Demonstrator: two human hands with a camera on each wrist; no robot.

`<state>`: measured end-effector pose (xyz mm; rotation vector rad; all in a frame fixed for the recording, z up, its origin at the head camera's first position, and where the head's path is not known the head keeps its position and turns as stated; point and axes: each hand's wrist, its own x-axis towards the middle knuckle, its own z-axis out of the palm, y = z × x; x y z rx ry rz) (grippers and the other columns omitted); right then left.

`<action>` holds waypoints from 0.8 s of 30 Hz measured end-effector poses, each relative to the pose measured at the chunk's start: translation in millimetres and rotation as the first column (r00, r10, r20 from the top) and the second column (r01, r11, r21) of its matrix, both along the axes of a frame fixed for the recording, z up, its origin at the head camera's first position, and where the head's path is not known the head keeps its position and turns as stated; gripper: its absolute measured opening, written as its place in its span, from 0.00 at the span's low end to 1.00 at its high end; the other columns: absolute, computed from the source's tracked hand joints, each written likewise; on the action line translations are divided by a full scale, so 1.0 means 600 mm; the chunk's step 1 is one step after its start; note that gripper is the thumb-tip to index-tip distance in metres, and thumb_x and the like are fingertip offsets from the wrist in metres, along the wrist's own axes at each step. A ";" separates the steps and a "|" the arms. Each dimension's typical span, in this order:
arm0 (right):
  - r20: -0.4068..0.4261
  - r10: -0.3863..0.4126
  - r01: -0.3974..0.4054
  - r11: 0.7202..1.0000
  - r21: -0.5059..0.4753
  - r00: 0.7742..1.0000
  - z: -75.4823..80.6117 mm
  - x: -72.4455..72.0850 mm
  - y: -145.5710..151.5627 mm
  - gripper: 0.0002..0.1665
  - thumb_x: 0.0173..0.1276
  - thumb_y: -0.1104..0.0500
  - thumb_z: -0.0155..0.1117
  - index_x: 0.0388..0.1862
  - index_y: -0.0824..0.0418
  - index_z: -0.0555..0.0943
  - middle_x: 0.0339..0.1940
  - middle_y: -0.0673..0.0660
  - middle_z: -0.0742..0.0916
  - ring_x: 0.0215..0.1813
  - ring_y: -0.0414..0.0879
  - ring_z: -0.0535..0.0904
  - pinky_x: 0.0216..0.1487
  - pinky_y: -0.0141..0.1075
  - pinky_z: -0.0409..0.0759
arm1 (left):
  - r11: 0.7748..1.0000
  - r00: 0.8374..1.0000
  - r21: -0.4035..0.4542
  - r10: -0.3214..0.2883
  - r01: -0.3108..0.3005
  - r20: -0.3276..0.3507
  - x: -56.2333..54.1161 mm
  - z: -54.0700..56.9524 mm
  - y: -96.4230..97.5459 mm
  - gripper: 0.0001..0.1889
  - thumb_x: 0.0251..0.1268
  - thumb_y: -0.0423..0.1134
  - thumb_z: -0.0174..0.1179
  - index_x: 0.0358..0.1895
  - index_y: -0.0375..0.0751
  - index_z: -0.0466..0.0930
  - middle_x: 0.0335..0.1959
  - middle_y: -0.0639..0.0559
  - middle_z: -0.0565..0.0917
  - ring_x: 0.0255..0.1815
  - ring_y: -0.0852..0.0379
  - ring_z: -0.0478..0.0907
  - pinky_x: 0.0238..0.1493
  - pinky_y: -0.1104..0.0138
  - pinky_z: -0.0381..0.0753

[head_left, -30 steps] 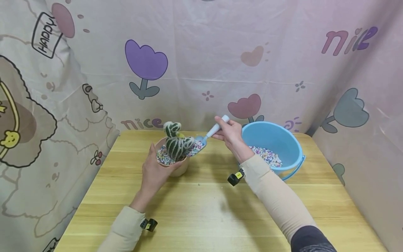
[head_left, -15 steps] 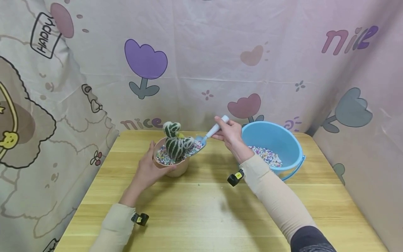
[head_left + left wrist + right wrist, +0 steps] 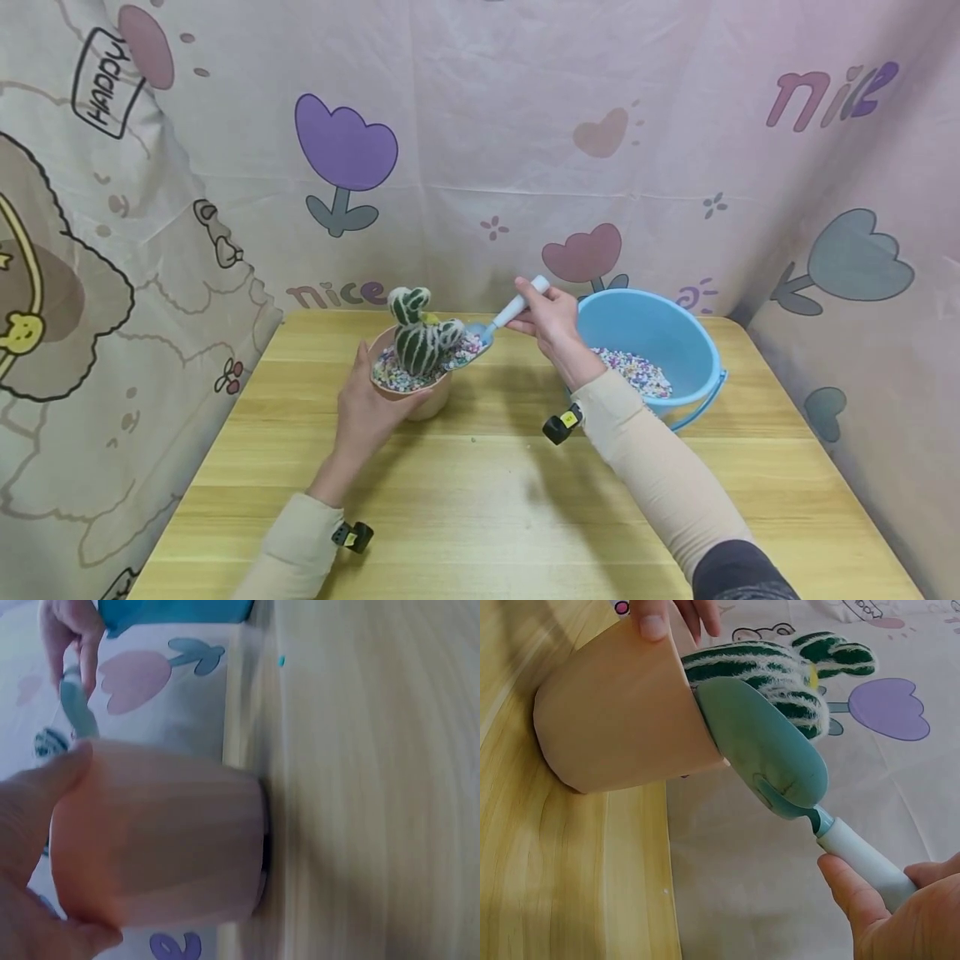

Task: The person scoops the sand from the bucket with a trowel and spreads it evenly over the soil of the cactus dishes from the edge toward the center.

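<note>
My left hand (image 3: 367, 412) grips the near left side of a peach flower pot (image 3: 429, 407), thumb and fingers spread around its rim. In it stands a fuzzy green-and-white striped cactus (image 3: 417, 348) amid multicoloured pebbles (image 3: 392, 377). My right hand (image 3: 553, 315) holds a small trowel by its pale handle (image 3: 521, 303), tilted down toward the pot. The blue scoop (image 3: 769, 750) meets the pot's right rim beside the cactus in the right wrist view. Coloured pebbles (image 3: 471, 348) lie in the scoop. The left wrist view shows the pot's plain side wall (image 3: 165, 832).
At the right of the wooden table (image 3: 480, 517) stands a light blue bucket (image 3: 675, 333) with its handle hanging down and more pebbles (image 3: 637, 372) inside. A printed cloth (image 3: 480, 150) hangs behind the table and along both sides. A stray pebble (image 3: 281, 661) lies on the table.
My left hand shifts slightly left along the pot, then comes back to the right around its rim. The right hand and trowel stay almost still at the pot's edge.
</note>
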<state>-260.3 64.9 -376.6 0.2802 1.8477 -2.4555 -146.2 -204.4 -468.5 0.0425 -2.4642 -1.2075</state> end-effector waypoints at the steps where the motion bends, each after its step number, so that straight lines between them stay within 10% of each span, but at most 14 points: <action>1: -0.001 -0.004 0.004 1.000 0.000 1.000 0.000 0.000 0.000 0.15 0.75 0.52 0.70 0.43 0.64 0.82 0.23 0.56 0.89 0.27 0.46 0.91 0.41 0.42 0.94 | 1.000 1.000 0.003 0.020 -0.020 -0.015 0.001 -0.001 0.005 0.71 0.41 0.52 0.88 0.86 0.36 0.47 0.82 0.31 0.62 0.78 0.27 0.66 0.78 0.34 0.67; 11: -0.011 -0.027 0.028 1.000 0.014 1.000 0.003 0.002 -0.005 0.21 0.74 0.52 0.72 0.50 0.70 0.81 0.23 0.55 0.88 0.26 0.45 0.91 0.36 0.39 0.94 | 0.992 0.993 0.040 0.120 -0.120 0.004 0.005 -0.002 0.034 0.74 0.42 0.56 0.87 0.86 0.36 0.42 0.84 0.30 0.56 0.81 0.26 0.60 0.81 0.35 0.63; 24: -0.010 -0.041 0.041 0.999 0.020 0.999 0.004 0.001 -0.008 0.21 0.73 0.51 0.73 0.48 0.68 0.82 0.24 0.56 0.88 0.26 0.45 0.91 0.39 0.42 0.94 | 0.996 0.989 -0.030 -0.083 0.087 0.124 -0.011 0.012 -0.023 0.76 0.48 0.60 0.83 0.87 0.43 0.31 0.86 0.31 0.53 0.82 0.25 0.56 0.80 0.30 0.58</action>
